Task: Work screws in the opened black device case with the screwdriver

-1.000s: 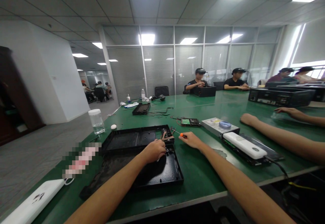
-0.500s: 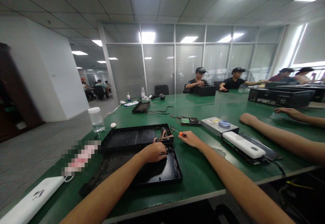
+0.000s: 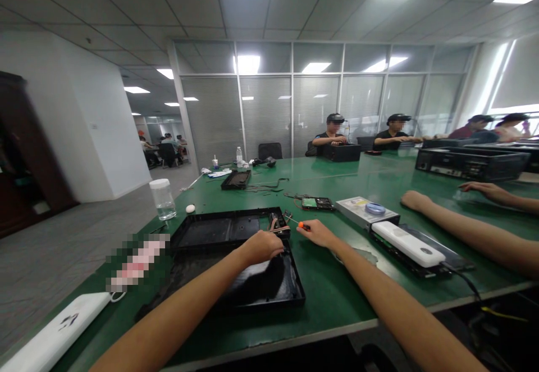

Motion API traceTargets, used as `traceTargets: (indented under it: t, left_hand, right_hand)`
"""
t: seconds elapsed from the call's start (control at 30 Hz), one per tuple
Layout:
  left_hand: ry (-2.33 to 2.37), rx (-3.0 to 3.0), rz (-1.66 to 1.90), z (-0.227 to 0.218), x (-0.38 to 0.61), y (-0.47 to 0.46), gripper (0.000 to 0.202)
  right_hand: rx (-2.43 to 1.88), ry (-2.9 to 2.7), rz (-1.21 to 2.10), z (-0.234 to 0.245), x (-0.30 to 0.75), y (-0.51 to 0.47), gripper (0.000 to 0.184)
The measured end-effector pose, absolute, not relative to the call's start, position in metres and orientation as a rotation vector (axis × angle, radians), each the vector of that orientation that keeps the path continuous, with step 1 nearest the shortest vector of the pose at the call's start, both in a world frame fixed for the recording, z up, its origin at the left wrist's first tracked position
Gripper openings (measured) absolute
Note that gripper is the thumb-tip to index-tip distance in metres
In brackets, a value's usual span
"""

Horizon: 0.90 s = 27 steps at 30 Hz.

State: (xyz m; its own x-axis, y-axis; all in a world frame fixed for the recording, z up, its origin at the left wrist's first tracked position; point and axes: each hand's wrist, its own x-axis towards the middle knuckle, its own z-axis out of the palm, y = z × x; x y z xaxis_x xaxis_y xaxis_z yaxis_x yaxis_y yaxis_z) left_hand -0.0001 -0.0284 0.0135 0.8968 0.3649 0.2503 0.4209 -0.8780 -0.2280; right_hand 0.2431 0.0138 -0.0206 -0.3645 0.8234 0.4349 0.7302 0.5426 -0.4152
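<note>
A black open casing [image 3: 278, 287] with two shallow halves lies before me on the green table. Over its near half, by the right side, is my left hand [image 3: 263, 246], fingers curled together and pointing down; whatever they pinch is hidden. Striped ribbon wires [image 3: 279, 227] lie at the casing's far right corner, just beyond that hand. My right hand [image 3: 316, 232] is closed around a screwdriver [image 3: 301, 225] with an orange and black handle. Its thin shaft points left toward the wires and small metal pieces at the corner.
To the right are a metal drive box [image 3: 357, 210] with a blue roll on top and a white power bank [image 3: 406, 243]. A circuit board [image 3: 316, 203] sits beyond my right hand. A jar [image 3: 163, 199] stands left. A co-worker's forearms [image 3: 455, 223] rest at right.
My left hand has lifted a little and shifted right over the casing. My right hand keeps its hold on the screwdriver. Across the table, a co-worker has drawn the hands together.
</note>
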Motion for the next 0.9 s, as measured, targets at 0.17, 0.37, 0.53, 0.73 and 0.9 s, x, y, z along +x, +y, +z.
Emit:
traceTargets:
  t: [0.17,0.37,0.53,0.73,0.9]
  left_hand:
    - [-0.516,-2.692,-0.204,0.020,0.014,-0.017,0.021]
    - [-0.717,-2.649,-0.330,0.007,0.024,-0.026,0.020]
    - [-0.764,-2.723,-0.346,0.007,0.021,-0.031,0.019]
    - [-0.735,-2.740,-0.362,0.008,0.019,-0.028,0.022]
    - [-0.858,-2.702,-0.406,0.004,0.022,-0.027,0.021]
  right_hand:
    - [-1.259,-2.161,0.205,-0.018,0.244,0.012,0.038]
    - [-1.249,-2.174,0.185,-0.019,0.246,0.012,0.038]
    - [-1.254,-2.129,0.153,-0.022,0.248,0.015,0.038]
    - [-1.247,-2.136,0.138,-0.022,0.249,0.015,0.037]
    - [-1.248,-2.160,0.150,-0.019,0.247,0.012,0.038]
